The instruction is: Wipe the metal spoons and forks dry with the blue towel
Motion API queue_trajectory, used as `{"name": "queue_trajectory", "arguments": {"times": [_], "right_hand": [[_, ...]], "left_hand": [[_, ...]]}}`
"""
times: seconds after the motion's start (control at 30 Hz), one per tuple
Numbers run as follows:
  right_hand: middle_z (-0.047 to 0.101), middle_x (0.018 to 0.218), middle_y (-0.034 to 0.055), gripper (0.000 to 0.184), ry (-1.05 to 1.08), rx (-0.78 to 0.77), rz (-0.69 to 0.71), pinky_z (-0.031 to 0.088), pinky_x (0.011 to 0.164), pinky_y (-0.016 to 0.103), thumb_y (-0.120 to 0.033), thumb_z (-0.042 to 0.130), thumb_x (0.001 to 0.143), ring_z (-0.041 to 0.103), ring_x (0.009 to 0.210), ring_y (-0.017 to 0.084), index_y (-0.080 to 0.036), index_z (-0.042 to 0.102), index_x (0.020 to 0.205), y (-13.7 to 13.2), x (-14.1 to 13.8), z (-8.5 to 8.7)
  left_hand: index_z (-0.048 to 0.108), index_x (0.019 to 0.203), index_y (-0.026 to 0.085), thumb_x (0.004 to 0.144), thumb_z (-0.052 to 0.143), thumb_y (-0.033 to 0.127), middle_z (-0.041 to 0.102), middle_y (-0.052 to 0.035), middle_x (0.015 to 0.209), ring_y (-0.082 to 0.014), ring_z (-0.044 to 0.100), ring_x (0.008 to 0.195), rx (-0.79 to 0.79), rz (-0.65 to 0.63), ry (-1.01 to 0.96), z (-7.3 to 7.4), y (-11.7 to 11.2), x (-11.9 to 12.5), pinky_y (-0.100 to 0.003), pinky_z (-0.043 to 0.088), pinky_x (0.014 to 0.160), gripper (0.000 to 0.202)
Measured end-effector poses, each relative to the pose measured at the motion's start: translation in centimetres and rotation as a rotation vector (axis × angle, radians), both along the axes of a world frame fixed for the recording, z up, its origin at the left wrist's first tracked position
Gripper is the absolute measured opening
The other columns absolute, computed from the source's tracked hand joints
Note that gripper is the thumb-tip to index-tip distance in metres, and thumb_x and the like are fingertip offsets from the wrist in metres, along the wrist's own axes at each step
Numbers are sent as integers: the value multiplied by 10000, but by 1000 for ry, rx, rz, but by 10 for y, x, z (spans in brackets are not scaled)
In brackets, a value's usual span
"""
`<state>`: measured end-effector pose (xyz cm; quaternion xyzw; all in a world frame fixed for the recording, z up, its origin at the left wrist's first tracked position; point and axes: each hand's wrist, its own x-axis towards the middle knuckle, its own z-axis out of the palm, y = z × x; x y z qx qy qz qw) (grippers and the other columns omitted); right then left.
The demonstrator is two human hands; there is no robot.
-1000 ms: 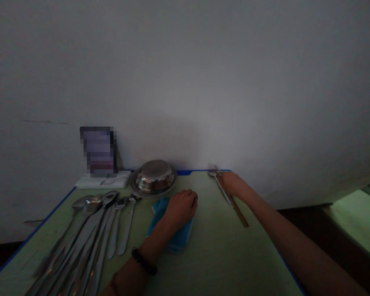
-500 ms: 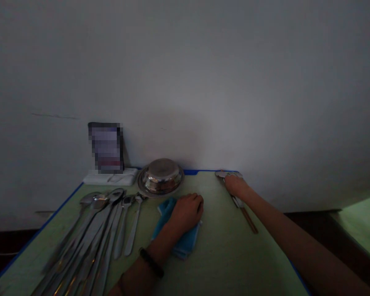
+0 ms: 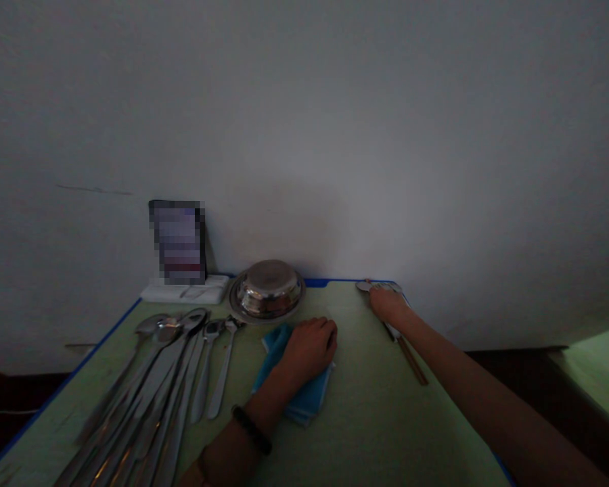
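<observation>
My left hand (image 3: 310,346) rests with curled fingers on a folded blue cloth (image 3: 304,403) in the middle of the table. Far out at the back right, my right hand (image 3: 387,304) lies closed over a small group of utensils. A spoon's bowl (image 3: 363,287) shows left of its fingers and a fork's head (image 3: 394,287) just behind them. Brown chopsticks (image 3: 413,362) stick out toward me from under this hand. Which utensil the fingers hold, if any, is hidden.
Large spoons and other long metal utensils (image 3: 147,399) cover the left side, with smaller spoons (image 3: 222,379) beside them. A steel bowl (image 3: 271,287) sits upside down at the back, near a blurred screen (image 3: 180,240) on a white stand (image 3: 193,291). The wall (image 3: 325,169) rises behind.
The view has shifted very slightly. Both hands stay nearly where they were, the left on the cloth and the right over the utensils.
</observation>
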<state>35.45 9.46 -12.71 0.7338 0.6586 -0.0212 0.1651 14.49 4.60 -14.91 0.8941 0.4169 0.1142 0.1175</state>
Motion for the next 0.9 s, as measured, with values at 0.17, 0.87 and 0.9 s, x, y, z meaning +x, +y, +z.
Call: {"name": "queue_trajectory", "arguments": {"times": [0.17, 0.87, 0.9], "right_hand": [[549, 1127, 84, 313, 15, 9, -23, 485, 783, 397, -300, 512, 858, 570, 943, 194, -148, 514, 1132, 2, 0, 0], [660, 727, 15, 177, 597, 362, 213, 350, 556, 225, -313, 375, 895, 614, 650, 136, -194, 506, 894, -92, -122, 15], [659, 726, 15, 177, 612, 367, 236, 349, 558, 225, -307, 376, 895, 611, 642, 134, -194, 511, 886, -95, -130, 10]], "left_hand": [[548, 1059, 139, 873, 500, 286, 584, -68, 1046, -179, 583, 892, -6, -7, -8, -2, 1, -1, -383, 492, 773, 242], [572, 860, 197, 862, 416, 259, 641, -24, 796, -161, 591, 704, 47, 132, -58, 66, -36, -80, -246, 408, 624, 168], [571, 863, 193, 859, 415, 247, 642, -32, 809, -166, 593, 712, 61, 175, -42, 62, -39, -91, -249, 412, 631, 164]]}}
